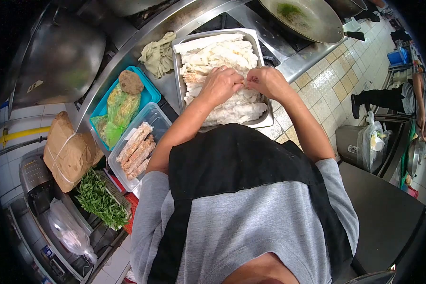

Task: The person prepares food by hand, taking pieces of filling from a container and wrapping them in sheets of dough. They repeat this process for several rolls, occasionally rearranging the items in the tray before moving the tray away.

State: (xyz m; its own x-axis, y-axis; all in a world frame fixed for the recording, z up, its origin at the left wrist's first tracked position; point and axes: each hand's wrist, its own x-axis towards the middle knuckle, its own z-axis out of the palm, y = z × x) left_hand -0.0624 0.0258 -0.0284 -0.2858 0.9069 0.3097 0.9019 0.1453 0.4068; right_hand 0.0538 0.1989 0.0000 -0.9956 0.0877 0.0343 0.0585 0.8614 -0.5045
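Black apron [241, 156] below; left hand [220, 85] and right hand [269, 81] fingers pinch a white sheet [245, 83] over the tray [265, 120].

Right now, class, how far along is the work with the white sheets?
Done: several filled rolls lie in the clear tub. In hand: the left hand and right hand pinch one white sheet over the metal tray. Left: a thick pile of white sheets fills that tray.
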